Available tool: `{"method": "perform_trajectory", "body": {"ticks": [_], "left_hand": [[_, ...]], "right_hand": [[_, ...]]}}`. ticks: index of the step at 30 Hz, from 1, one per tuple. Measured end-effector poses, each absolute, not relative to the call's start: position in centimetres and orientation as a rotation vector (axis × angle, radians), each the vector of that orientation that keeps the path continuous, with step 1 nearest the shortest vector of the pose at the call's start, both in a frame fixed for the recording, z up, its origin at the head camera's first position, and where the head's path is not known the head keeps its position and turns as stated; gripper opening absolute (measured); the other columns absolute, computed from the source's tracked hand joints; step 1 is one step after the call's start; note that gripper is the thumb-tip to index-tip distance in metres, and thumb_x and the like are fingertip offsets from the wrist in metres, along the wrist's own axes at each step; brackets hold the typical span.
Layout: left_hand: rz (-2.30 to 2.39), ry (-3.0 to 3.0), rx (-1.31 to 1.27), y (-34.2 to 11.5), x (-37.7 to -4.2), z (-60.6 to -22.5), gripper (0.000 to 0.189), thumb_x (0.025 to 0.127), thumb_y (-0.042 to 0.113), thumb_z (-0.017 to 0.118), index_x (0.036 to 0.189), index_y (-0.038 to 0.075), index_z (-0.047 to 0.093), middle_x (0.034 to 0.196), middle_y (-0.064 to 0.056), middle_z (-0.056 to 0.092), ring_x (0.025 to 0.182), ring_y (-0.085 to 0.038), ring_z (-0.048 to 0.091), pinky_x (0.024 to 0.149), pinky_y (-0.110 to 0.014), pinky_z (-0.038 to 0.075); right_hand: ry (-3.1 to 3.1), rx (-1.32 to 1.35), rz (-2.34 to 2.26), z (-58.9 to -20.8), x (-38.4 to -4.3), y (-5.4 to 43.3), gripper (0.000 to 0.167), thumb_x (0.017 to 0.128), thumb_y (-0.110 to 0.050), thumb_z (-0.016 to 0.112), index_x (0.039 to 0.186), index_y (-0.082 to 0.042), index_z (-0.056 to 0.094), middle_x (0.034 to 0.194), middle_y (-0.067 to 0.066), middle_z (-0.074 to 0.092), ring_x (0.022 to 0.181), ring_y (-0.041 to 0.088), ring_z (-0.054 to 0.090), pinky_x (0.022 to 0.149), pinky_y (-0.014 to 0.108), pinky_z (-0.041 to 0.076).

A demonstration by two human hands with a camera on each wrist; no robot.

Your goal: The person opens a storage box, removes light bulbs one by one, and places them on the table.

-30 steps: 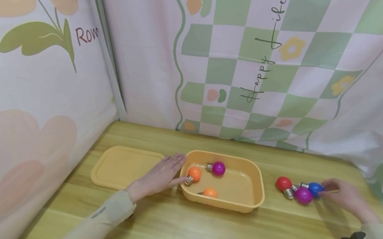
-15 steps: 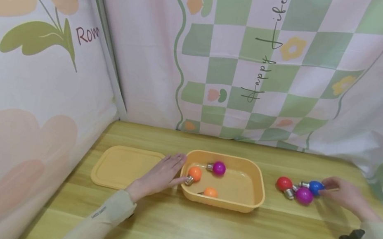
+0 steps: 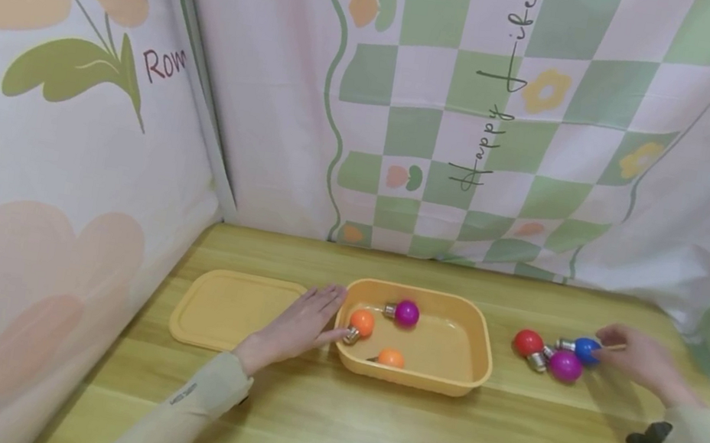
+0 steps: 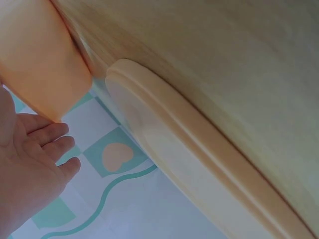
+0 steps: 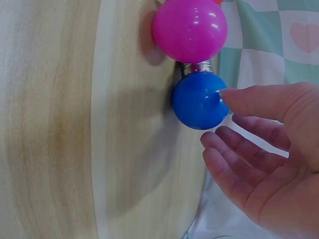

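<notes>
My left hand [image 3: 298,325] rests with extended fingers against the left end of a yellow-orange plastic box [image 3: 410,378]. Inside that box lie a purple light bulb [image 3: 407,313] and two orange bulbs [image 3: 362,323], one partly hidden by the front wall. To the right, a red bulb [image 3: 527,342], a second purple bulb [image 3: 565,366] and a blue bulb [image 3: 585,350] lie in a cluster on the table. Beside the blue bulb is my right hand [image 3: 639,361]. In the right wrist view its thumb tip meets the blue bulb [image 5: 199,102], while the loosely bent fingers appear apart from it.
A flat lid [image 3: 219,308] of matching colour lies left of the box, partly under my left forearm and hand in the head view. The wooden table [image 3: 362,439] ends at a checkered curtain [image 3: 462,115] behind. A printed cloth [image 3: 59,151] hangs at left.
The head view has shifted very slightly. My right wrist is a little higher in the picture; the bulbs, the box and my left hand stay in place.
</notes>
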State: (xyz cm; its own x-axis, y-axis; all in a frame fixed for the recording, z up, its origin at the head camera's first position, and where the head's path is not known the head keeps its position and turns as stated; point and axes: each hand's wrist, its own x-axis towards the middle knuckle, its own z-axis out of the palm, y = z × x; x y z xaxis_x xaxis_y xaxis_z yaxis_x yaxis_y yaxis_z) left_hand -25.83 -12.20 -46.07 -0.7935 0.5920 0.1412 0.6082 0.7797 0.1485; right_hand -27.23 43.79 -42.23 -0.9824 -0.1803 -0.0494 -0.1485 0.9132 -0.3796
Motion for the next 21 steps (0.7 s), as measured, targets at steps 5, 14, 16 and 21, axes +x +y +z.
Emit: {"method": "perform_trajectory", "body": {"ticks": [5,14,16,21], "left_hand": [[-0.283,-2.881,-0.974,-12.2,-25.7,-46.1,0.076,0.103,0.051,0.042,0.154,-0.003,0.025,0.160,-0.020,0.031,0.151,-0.033,0.028,0.126,-0.051,0.024],[-0.307,-2.885,-0.968,-12.3,-25.8,-45.9,0.077,0.102,0.052,0.044,0.154,-0.003,0.026,0.159,-0.022,0.033,0.150,-0.035,0.030,0.125,-0.053,0.025],[-0.300,-2.884,-0.968,-12.3,-25.8,-45.8,0.077,0.102,0.052,0.044,0.154,-0.003,0.027,0.159,-0.022,0.033,0.150,-0.035,0.031,0.125,-0.052,0.025],[-0.286,-2.882,-0.971,-12.3,-25.8,-45.9,0.077,0.102,0.052,0.044,0.153,-0.003,0.027,0.159,-0.021,0.034,0.150,-0.035,0.031,0.125,-0.052,0.025]], "right_hand": [[3.012,-0.309,-0.603,-42.0,-27.5,43.9,0.048,0.091,-0.017,0.068,0.119,0.018,0.055,0.116,0.043,0.059,0.099,0.054,0.061,0.078,0.060,0.054],[3.033,-0.331,-0.558,-40.3,-27.5,42.0,0.049,0.092,-0.022,0.068,0.122,0.015,0.056,0.118,0.040,0.060,0.103,0.054,0.061,0.082,0.061,0.054],[3.035,-0.346,-0.542,-39.8,-27.4,41.1,0.048,0.092,-0.022,0.068,0.122,0.013,0.057,0.119,0.038,0.061,0.104,0.053,0.061,0.083,0.061,0.054],[3.032,-0.426,-0.574,-38.8,-27.4,38.8,0.042,0.090,-0.017,0.070,0.118,0.013,0.059,0.116,0.037,0.063,0.101,0.050,0.065,0.078,0.052,0.059]]}}
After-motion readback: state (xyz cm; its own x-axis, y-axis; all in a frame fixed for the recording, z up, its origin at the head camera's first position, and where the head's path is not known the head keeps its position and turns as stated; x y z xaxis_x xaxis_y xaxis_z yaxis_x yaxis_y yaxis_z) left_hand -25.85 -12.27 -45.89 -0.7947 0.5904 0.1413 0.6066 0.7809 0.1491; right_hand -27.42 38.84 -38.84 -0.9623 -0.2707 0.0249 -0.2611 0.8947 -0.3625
